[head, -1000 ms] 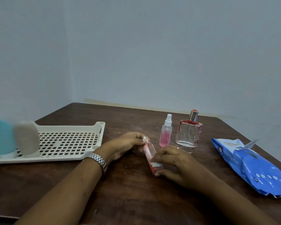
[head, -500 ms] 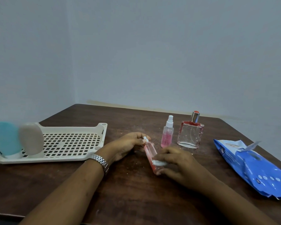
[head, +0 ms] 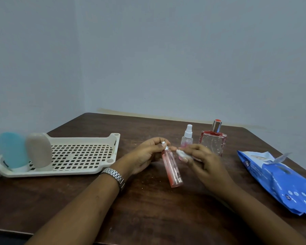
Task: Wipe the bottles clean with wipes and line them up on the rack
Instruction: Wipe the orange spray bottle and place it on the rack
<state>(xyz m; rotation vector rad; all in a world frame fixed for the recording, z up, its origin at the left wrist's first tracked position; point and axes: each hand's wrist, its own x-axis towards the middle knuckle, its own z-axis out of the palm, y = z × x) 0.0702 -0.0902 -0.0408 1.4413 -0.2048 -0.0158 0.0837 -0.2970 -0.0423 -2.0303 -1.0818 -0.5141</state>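
My left hand (head: 145, 154) pinches the white nozzle end of a slim pink spray bottle (head: 171, 168), which slants down toward me above the table. My right hand (head: 203, 163) pinches a small crumpled white wipe (head: 181, 153) just right of the bottle's neck, apart from the bottle's body. A small pink spray bottle (head: 186, 138) and a square glass perfume bottle (head: 213, 140) with a red-topped silver cap stand behind my hands. On the left end of the cream slotted rack (head: 81, 152) stand a blue bottle (head: 11, 150) and a beige bottle (head: 39, 150).
A blue pack of wipes (head: 279, 179) with its flap lifted lies at the right on the dark wooden table (head: 148, 209). A metal watch (head: 114, 175) sits on my left wrist. Walls close off the table at the back and left.
My right hand with the wipe slid from the bottle's lower body up to beside its neck and came off it. The bottle's lower end now shows bare.
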